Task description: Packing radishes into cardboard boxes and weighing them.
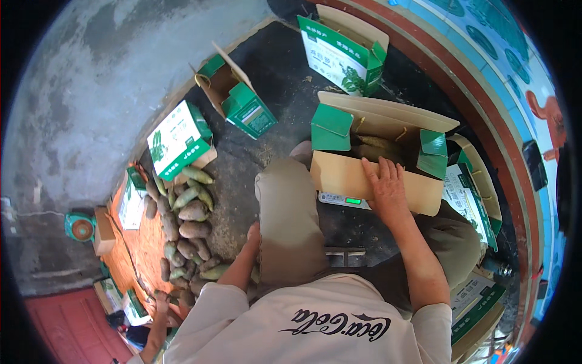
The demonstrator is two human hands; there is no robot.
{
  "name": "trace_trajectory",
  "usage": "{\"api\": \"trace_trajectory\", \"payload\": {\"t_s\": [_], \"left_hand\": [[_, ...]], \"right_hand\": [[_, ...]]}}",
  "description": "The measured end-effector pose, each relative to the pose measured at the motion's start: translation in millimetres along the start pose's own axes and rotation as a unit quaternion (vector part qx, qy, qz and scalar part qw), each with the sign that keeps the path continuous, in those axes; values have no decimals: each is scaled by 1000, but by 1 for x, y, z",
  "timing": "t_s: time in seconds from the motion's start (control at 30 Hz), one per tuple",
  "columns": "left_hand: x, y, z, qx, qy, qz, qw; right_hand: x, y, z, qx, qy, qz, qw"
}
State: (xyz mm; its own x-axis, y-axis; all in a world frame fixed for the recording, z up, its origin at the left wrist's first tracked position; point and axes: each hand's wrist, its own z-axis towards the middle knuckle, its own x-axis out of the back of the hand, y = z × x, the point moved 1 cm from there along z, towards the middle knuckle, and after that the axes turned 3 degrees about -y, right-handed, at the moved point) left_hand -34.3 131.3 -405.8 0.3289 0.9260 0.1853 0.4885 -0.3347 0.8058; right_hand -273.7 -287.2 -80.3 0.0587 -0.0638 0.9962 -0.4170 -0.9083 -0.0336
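My right hand (387, 185) lies flat with fingers spread on the folded-out brown flap of an open green cardboard box (332, 123). Inside that box are a few thick, brownish root vegetables (379, 144), partly hidden by the flap. Beneath the box's near side, a scale (344, 201) shows a lit green display. My left forearm reaches down along my left leg; of my left hand (253, 233) only a bit shows, and its fingers are hidden behind the knee. To its left lies a pile of green and brown root vegetables (193, 210).
Open green-and-white boxes stand ahead, one upright (335, 57) and one with raised flaps (248, 109). A white-topped box (179, 138) sits beyond the pile, another box (467, 197) to the right. At lower left another person's hand (160, 297) is near the pile. A small fan (80, 227) stands by the wall.
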Motion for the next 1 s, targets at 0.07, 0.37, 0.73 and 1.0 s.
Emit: {"api": "trace_trajectory", "payload": {"t_s": [0.07,0.37,0.73,1.0], "left_hand": [[-2,-4,-6,7,14,5,1000],[-9,-20,-58,72,55,88,992],[8,8,-91,128,55,213,967],[-43,12,-111,107,92,237,961]], "right_hand": [[-2,1,-2,-12,29,12,999],[5,-1,-1,-3,29,23,999],[-4,2,4,-7,9,6,1000],[3,3,1,-13,-16,9,1000]]}}
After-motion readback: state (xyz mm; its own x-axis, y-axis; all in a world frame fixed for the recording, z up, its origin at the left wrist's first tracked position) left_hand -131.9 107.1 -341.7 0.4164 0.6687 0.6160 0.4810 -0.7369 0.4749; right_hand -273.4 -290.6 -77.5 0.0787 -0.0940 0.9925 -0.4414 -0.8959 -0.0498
